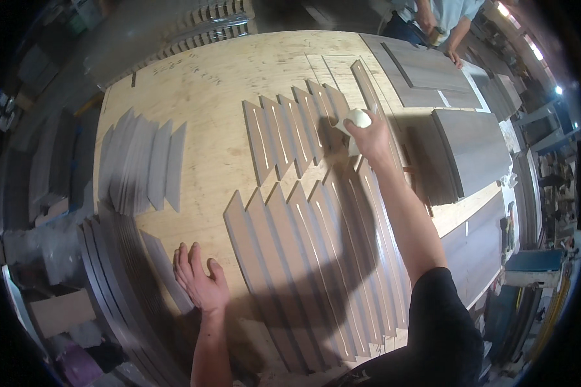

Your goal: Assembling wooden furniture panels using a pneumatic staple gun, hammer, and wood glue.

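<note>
My right hand [372, 137] grips a white squeeze bottle [357, 119], tilted over the far row of short brown strips [273, 143]. Thin pale lines of what looks like glue run along several of these strips. Nearer to me lies a row of longer slant-ended strips [259, 242]; those towards the right bear the same pale lines, while the leftmost ones are bare. My left hand [202, 282], fingers stretched out, rests at the left beside a grey strip [166, 271]. The bottle's tip is hard to make out behind my hand.
The strips lie on a plywood table [210, 129]. Grey boards [139, 161] are piled at the left, and long boards [119, 277] stand below them. Stacked panels [474, 155] occupy the right side. A co-worker's hands [457, 57] are at the far right by a flat panel [426, 74].
</note>
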